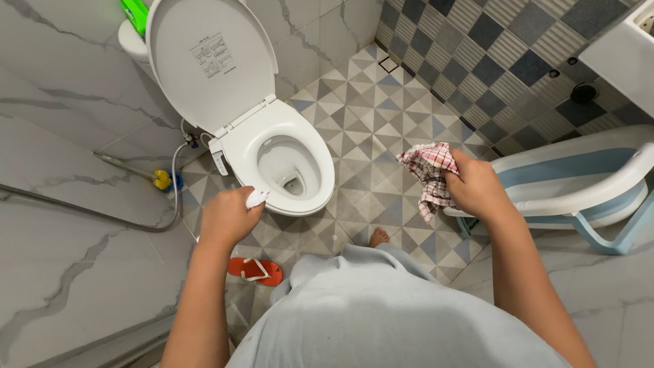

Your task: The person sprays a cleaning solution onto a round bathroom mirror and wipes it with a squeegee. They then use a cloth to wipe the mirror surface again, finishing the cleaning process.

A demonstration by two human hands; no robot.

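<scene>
The left hand (228, 217), left of the frame's centre, pinches a small white piece (256, 198) against the toilet (320, 178) rim, while the right hand (477, 189), right of centre, is closed around a checked cloth (426, 174) hanging over the tiled floor (368, 116).

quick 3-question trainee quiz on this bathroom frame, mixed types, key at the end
1. True or false: the toilet lid is raised.
2. Which hand holds the checked cloth? A) left hand B) right hand C) neither
3. Fill in: the left hand pinches a small white piece at the ____ of the toilet seat.

Key: 1 true; 2 B; 3 rim, near its front left edge.
</scene>
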